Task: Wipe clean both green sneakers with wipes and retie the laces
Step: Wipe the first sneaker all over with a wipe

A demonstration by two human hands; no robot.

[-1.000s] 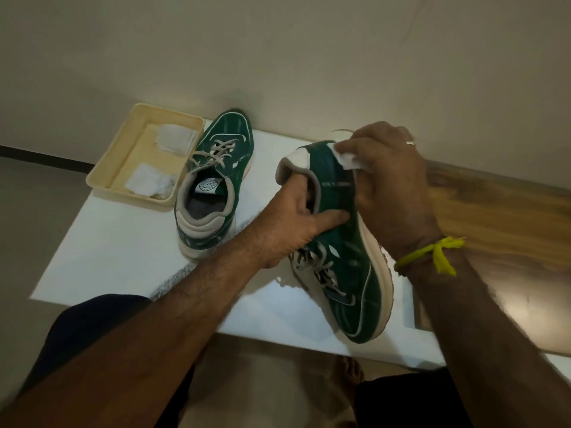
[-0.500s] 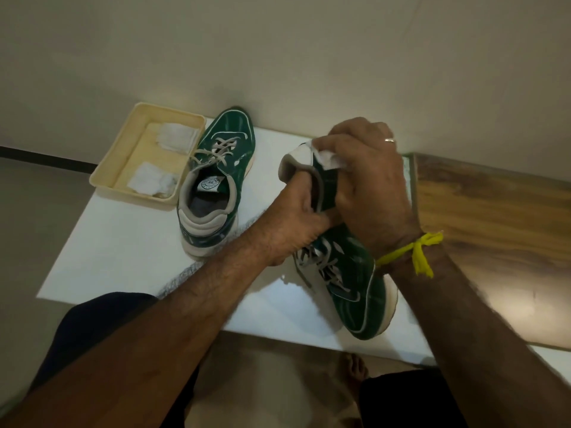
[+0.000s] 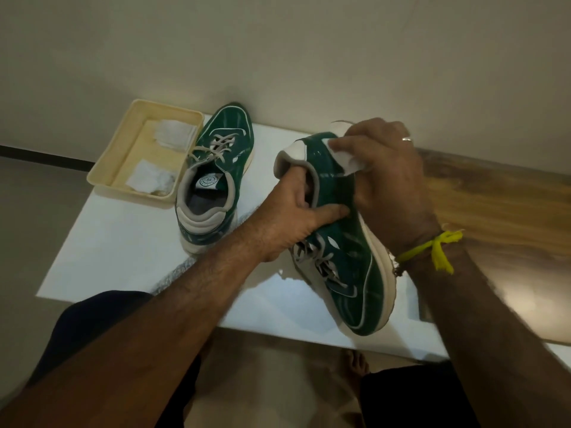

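I see the held green sneaker (image 3: pixel 343 242) right of centre in the frame, lifted and tipped on its side, its toe pointing to the lower right and its heel up toward the wall. My left hand (image 3: pixel 290 217) grips it at the collar, fingers curled inside the opening and thumb laid across the green side. My right hand (image 3: pixel 383 177) pinches a white wipe (image 3: pixel 347 159) and presses it against the upper near the heel; a yellow thread (image 3: pixel 432 247) is tied round that wrist. The second green sneaker (image 3: pixel 213 177) stands upright on the white tabletop (image 3: pixel 117 242), left of centre, laces crossed. Just beside it, upper left, a cream tray (image 3: pixel 105 168) holds two crumpled used wipes (image 3: pixel 151 179).
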